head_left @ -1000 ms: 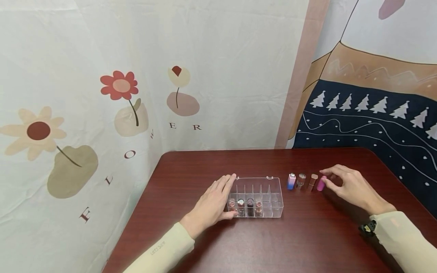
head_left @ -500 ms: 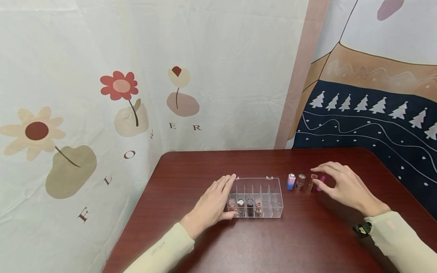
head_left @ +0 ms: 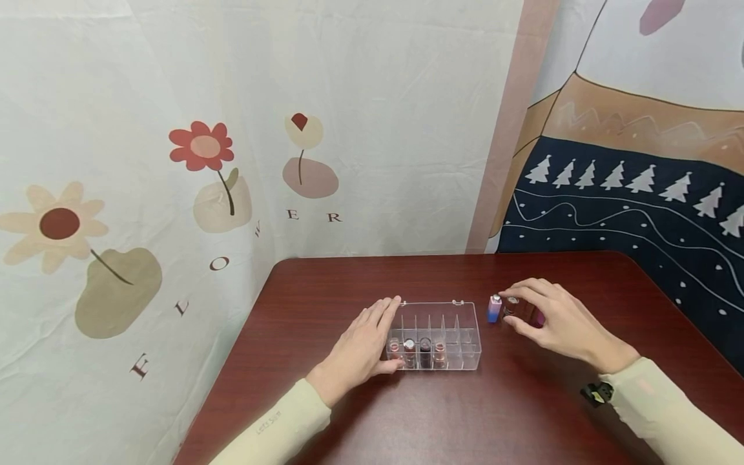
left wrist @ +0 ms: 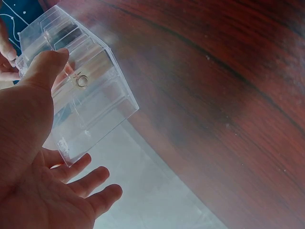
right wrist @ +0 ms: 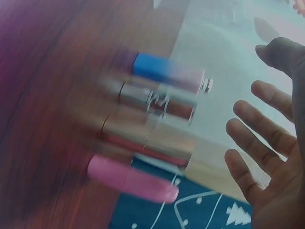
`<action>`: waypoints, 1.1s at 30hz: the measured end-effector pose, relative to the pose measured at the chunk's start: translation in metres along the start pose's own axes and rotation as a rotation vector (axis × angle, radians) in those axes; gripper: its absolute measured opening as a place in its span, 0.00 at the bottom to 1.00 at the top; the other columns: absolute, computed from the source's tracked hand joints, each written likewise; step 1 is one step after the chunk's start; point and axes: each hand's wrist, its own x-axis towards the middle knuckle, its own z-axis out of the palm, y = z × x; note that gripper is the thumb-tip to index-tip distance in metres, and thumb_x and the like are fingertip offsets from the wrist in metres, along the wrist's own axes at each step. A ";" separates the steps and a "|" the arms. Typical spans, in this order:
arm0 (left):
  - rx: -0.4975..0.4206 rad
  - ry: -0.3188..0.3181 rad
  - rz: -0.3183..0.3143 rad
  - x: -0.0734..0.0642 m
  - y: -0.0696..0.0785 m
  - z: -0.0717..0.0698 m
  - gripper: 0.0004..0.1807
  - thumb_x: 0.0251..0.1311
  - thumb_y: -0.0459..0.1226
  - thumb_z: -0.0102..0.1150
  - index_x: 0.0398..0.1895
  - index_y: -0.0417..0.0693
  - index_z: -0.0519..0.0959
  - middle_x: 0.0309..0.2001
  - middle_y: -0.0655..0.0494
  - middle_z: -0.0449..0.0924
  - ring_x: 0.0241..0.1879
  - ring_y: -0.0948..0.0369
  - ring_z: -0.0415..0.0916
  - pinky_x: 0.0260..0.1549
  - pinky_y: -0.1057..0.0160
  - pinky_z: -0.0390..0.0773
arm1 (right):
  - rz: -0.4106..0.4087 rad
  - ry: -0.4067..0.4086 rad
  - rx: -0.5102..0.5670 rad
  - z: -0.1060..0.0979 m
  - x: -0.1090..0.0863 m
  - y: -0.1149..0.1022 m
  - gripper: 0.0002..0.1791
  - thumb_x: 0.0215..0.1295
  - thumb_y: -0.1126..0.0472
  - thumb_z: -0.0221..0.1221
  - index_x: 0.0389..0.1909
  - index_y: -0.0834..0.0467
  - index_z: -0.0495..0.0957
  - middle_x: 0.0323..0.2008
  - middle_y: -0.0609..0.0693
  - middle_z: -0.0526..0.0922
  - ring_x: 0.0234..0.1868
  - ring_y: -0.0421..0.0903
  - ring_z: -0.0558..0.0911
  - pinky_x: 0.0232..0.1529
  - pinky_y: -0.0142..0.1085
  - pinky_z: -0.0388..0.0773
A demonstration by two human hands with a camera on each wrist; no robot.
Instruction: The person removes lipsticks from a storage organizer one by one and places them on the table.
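Note:
A clear compartment box (head_left: 468,354) sits on the table, with several small lipstick-like tubes (head_left: 425,352) upright in its front row. My left hand (head_left: 365,342) holds its left end, thumb at the front and fingers toward the back; the left wrist view shows the thumb against the wall. To the right of the box stands a row of lipsticks: a pink-and-blue one (right wrist: 167,71), a clear-capped one (right wrist: 157,102), a brown one (right wrist: 147,138) and a magenta one (right wrist: 133,179). Over this row hovers my right hand (head_left: 558,320), fingers spread apart and holding nothing.
The dark red wooden table (head_left: 442,420) ends at a back edge against a white printed curtain (head_left: 395,129). A navy cloth with white trees (head_left: 616,213) hangs at the right. On the right wrist is a black strap (head_left: 597,392).
My right hand has moved left along the lipstick row, from the magenta one toward the clear-capped and pink-and-blue ones. The left hand and the box have stayed in place.

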 end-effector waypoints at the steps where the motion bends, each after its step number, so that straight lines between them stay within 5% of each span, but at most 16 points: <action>1: -0.003 0.002 0.000 0.000 0.000 0.000 0.71 0.62 0.63 0.85 0.94 0.35 0.54 0.86 0.34 0.71 0.86 0.40 0.73 0.85 0.43 0.79 | -0.010 -0.005 0.005 0.002 0.002 -0.003 0.30 0.58 0.56 0.86 0.63 0.48 0.92 0.58 0.43 0.91 0.52 0.41 0.84 0.51 0.46 0.84; 13: 0.014 0.011 0.005 0.000 -0.001 0.002 0.72 0.62 0.64 0.85 0.94 0.35 0.54 0.86 0.35 0.71 0.86 0.40 0.73 0.85 0.44 0.79 | -0.114 -0.053 0.073 0.020 0.021 -0.034 0.32 0.59 0.54 0.86 0.65 0.48 0.91 0.58 0.42 0.92 0.50 0.38 0.84 0.54 0.48 0.87; 24: 0.006 0.012 0.008 0.000 -0.001 0.003 0.72 0.62 0.64 0.85 0.94 0.35 0.54 0.86 0.34 0.71 0.86 0.40 0.73 0.84 0.43 0.79 | -0.239 -0.051 0.101 0.038 0.032 -0.056 0.31 0.58 0.55 0.85 0.63 0.49 0.90 0.56 0.44 0.92 0.55 0.45 0.89 0.54 0.47 0.90; 33: 0.020 0.022 0.015 0.000 -0.002 0.003 0.72 0.61 0.64 0.86 0.94 0.35 0.55 0.86 0.35 0.72 0.86 0.41 0.74 0.85 0.45 0.78 | -0.251 -0.123 0.136 0.052 0.036 -0.075 0.25 0.63 0.53 0.84 0.61 0.51 0.92 0.53 0.44 0.93 0.55 0.42 0.90 0.58 0.47 0.94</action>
